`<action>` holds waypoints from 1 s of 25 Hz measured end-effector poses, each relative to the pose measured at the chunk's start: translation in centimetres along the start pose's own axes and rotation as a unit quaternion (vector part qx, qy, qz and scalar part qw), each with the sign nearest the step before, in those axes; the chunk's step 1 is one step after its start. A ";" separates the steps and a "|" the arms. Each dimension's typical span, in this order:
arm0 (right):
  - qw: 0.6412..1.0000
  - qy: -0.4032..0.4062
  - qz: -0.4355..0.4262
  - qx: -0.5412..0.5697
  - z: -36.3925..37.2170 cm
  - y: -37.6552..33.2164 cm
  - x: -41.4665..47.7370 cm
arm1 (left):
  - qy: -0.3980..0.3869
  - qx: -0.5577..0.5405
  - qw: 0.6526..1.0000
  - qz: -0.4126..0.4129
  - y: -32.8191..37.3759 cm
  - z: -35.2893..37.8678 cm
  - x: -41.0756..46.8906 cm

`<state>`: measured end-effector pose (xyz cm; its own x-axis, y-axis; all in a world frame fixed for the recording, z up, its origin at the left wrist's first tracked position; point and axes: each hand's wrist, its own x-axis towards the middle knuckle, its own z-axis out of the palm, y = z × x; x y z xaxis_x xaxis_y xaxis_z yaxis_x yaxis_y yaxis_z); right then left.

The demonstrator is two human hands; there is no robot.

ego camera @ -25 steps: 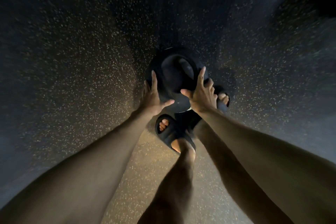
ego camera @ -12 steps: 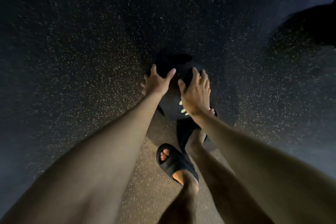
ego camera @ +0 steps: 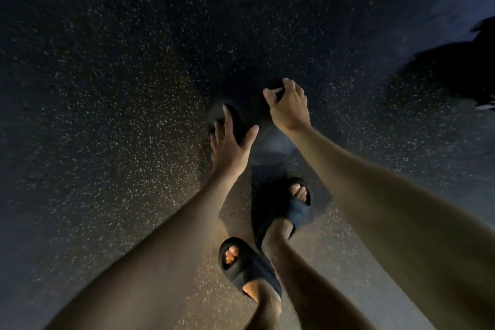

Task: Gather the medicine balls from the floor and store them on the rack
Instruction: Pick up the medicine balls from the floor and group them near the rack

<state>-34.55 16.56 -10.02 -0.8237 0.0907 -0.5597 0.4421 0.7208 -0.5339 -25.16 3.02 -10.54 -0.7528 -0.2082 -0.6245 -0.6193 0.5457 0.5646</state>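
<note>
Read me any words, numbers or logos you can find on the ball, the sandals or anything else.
None can be read.
The dark medicine ball under the left hand and right hand shows no print.
The black sandals show no logo.
Pale marks on the dark object at the right edge are too blurred to read.

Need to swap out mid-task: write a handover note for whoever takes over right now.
Left hand: open, straight fingers pressed on the medicine ball, on its left side.
Right hand: fingers curled over its top right.
Ball: dark, low over the speckled floor, ahead of the sandalled feet; lifted or not, cannot tell.
Done: both hands on it.
Left: carry it to the rack, not in view; dark shape far right may be another ball.
</note>
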 end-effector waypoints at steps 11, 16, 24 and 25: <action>0.997 0.022 -0.072 -0.021 -1.1 -0.9 -0.4 | 0.039 -0.048 0.988 -0.141 10.3 -4.3 12.3; 0.999 0.002 -0.015 -0.046 -3.6 -7.2 9.3 | 0.016 0.129 0.991 0.042 9.6 -6.2 11.5; 0.999 0.002 0.049 -0.006 -6.2 -9.0 19.7 | -0.092 0.342 0.910 0.216 12.2 -9.9 19.6; 0.998 0.024 0.050 0.026 -6.2 -9.1 19.4 | -0.110 0.320 0.918 0.205 12.2 -10.3 20.1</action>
<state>-56.74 16.00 -12.08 -0.7899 0.1947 -0.5815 0.5399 0.6704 -0.5089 -50.15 -2.86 -10.60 -0.7860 0.2528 -0.5642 0.0179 0.9215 0.3880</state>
